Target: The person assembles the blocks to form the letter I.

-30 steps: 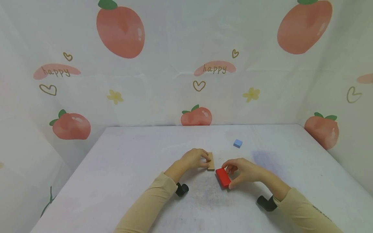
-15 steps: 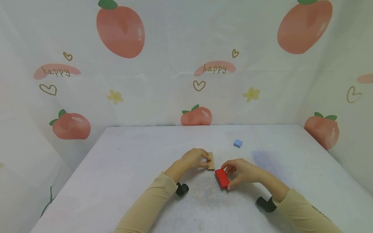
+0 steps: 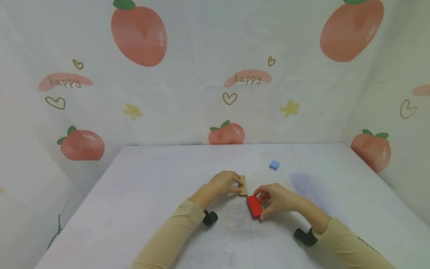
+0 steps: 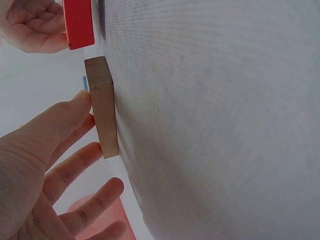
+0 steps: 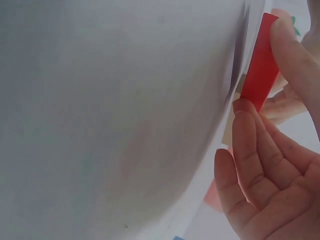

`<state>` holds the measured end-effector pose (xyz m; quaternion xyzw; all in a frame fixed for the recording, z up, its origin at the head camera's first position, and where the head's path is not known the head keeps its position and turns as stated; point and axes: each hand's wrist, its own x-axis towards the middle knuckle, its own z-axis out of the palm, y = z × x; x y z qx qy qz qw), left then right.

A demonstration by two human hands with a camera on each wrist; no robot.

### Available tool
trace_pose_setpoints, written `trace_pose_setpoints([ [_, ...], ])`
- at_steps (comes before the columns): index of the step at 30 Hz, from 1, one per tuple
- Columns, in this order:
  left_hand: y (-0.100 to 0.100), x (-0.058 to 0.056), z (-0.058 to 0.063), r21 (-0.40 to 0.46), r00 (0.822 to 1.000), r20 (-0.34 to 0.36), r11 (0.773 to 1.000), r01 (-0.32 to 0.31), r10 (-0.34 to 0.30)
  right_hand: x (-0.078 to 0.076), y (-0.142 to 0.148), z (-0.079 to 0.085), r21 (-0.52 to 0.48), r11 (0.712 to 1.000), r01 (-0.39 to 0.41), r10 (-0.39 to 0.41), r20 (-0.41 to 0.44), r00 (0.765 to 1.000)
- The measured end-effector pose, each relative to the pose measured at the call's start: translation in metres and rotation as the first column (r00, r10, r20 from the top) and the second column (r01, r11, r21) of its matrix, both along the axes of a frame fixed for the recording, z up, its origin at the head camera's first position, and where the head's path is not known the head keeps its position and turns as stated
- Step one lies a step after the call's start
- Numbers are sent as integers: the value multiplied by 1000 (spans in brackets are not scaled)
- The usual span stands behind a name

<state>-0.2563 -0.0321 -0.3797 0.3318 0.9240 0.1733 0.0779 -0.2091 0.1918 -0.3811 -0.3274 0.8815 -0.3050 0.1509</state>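
Note:
My right hand (image 3: pixel 280 198) pinches a red rectangular block (image 3: pixel 254 207) by its two ends, thumb at the near end and fingertips at the far end. In the left wrist view the red block (image 4: pixel 80 25) appears slightly off the table. Just beyond it and to its left, a plain wooden block (image 3: pixel 243 186) lies flat, long side running away from me. My left hand (image 3: pixel 223 183) touches that wooden block from the left, its fingertips resting along the upper edge. In the left wrist view the thumb and fingers (image 4: pixel 75 167) are spread, and the block's far side is hidden.
A small blue block (image 3: pixel 274 165) lies farther back on the white table (image 3: pixel 161 179). Black wrist cameras (image 3: pixel 305 237) hang beneath both forearms. A fruit-patterned cloth (image 3: pixel 188 74) stands behind the table and along its sides.
The right hand has shifted slightly to the left with the red block, toward the wooden one. The left hand and the wooden block have stayed in place.

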Motion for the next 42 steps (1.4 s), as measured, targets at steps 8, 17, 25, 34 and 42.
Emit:
trace_pose_setpoints([
  [8,0,0,1,-7,1000,5,1000,-8,8,3,-5,3,10,1000,29,-29,22,999],
  [17,0,0,1,-11,1000,1,1000,-6,6,2,-9,-1,20,999,42,-42,12,999],
  [25,0,-1,-1,0,1000,-14,1000,-5,5,5,-14,0,12,998,67,-67,20,998],
  [34,0,0,-1,6,1000,4,1000,-16,16,6,-19,0,16,996,89,-90,37,995],
  [42,0,-1,-1,8,1000,-12,1000,-9,9,6,-21,-1,14,996,92,-93,33,995],
])
